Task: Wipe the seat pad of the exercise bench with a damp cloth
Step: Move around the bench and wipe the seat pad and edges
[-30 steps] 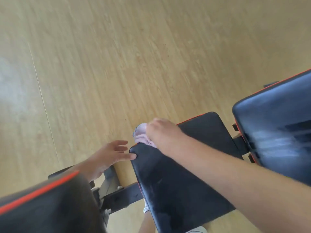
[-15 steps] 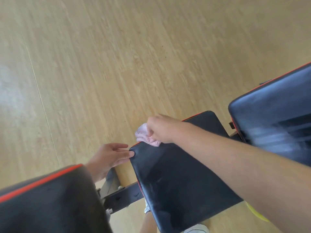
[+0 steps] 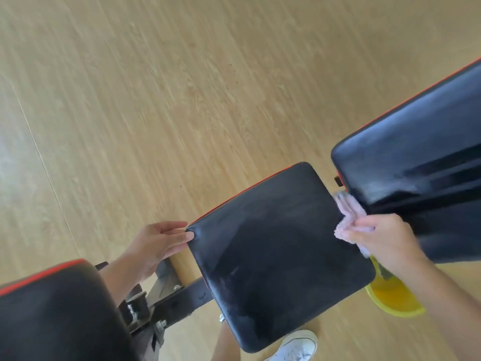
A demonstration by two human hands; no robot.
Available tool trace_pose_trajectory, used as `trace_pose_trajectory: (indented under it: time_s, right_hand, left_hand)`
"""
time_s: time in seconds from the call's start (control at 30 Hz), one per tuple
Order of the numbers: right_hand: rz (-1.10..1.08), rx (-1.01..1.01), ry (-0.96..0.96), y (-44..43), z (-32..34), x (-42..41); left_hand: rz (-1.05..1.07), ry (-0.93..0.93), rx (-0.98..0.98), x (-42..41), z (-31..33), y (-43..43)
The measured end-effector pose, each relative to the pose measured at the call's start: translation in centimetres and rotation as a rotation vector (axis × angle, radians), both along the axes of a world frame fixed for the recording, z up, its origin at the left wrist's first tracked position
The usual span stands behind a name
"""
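Observation:
The black seat pad [image 3: 276,251] with red piping fills the lower middle of the head view, showing dull streaks on its surface. My right hand [image 3: 382,238] is shut on a pink cloth [image 3: 348,212] at the pad's right edge, in the gap beside the back pad. My left hand [image 3: 156,243] rests open at the pad's left corner, its thumb pressed on the corner and its fingers against the side.
A large black back pad [image 3: 416,165] rises at the right. Another black pad with red trim [image 3: 57,316] sits at lower left, above the metal frame [image 3: 169,298]. A yellow basin [image 3: 393,298] stands on the wooden floor under my right arm. A white shoe [image 3: 299,345] shows below.
My right hand has carried the pink cloth across the seat pad from its left corner to its right edge. My left hand stays at the left corner.

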State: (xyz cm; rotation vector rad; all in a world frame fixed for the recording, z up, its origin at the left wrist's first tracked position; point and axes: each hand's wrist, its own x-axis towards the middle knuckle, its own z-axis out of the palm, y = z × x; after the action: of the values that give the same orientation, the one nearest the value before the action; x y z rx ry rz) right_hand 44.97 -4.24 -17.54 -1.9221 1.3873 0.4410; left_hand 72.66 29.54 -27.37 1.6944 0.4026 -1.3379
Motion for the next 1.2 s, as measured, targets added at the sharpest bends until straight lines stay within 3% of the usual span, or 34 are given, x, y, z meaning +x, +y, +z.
trace_pose_trajectory:
  time_s: [0.1,0.27,0.4,0.57,0.7,0.8,0.9,1.0,1.07,1.13,1.2]
  right_hand:
    - [-0.146,-0.046,-0.003,2.1,-0.2,-2.4]
    - [-0.215,-0.087,-0.055,0.4,-1.5,2.1]
    - [-0.332,-0.049,0.075,3.2,-0.4,-5.2]
    - [-0.699,0.108,-0.051,7.4,-2.0,-8.7]
    - [-0.986,0.55,-0.185,18.3,-3.7,-7.6]
    - [-0.896,0.799,-0.12,27.3,-4.7,-6.5]
    - [-0.953,0.859,-0.044,27.8,-4.3,-6.5]
    - [-0.967,0.521,-0.139,21.7,-3.1,-7.2]
    - [-1.13,0.35,-0.247,19.8,-2.8,-7.1]
    - [-1.137,0.481,-0.251,22.3,-1.8,-5.7]
    - [-0.985,0.711,-0.118,27.2,-1.7,-4.0]
  left_hand:
    - [0.002,0.006,0.0,0.2,-0.2,0.2]
    - [-0.011,0.036,-0.025,0.5,-0.7,0.4]
    - [-0.015,0.071,-0.035,0.7,-0.7,0.5]
    - [-0.023,0.058,-0.024,0.9,-0.7,0.6]
    - [-0.015,0.05,-0.012,0.7,-0.7,0.4]
    - [-0.009,0.043,-0.006,0.7,-0.7,0.5]
    - [-0.021,0.04,-0.003,0.8,-0.3,0.2]
    - [-0.061,0.025,-0.002,0.9,0.2,-0.1]
    - [-0.068,0.023,0.004,0.9,0.4,-0.2]
    - [-0.05,0.021,0.014,0.7,0.6,-0.4]
    - [-0.02,0.011,0.015,0.6,0.9,-0.5]
